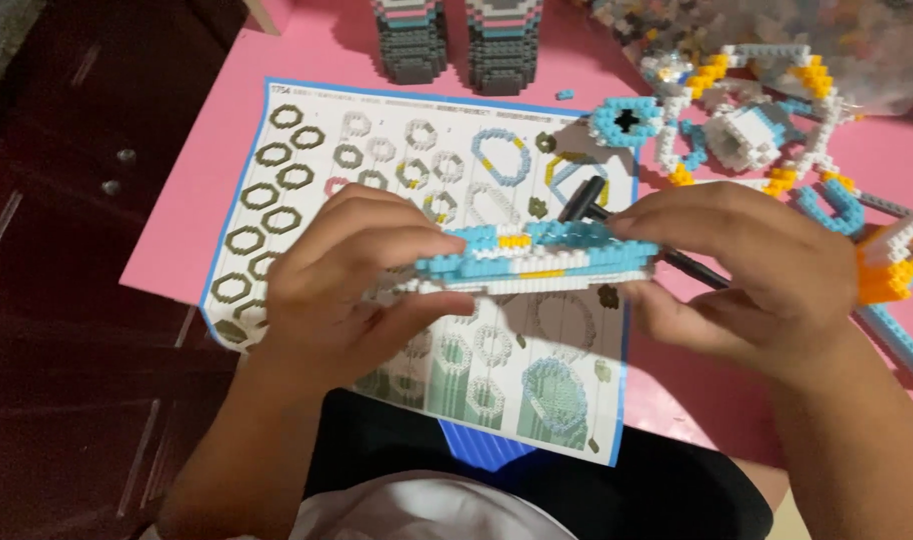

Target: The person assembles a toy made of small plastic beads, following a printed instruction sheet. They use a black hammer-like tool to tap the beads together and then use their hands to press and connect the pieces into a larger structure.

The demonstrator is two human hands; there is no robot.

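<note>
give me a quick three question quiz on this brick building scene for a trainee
1. True or false: both hands grip the flat blue and white brick piece at once.
2. What lies under the hands on the pink table? A) a printed instruction sheet B) a tablet C) a cloth
3. Where do the two grey striped brick towers stand, near the person or at the far edge of the sheet?

Key
1. True: the left hand holds one end and the right hand the other.
2. A, the instruction sheet.
3. At the far edge, upright, side by side.
</note>
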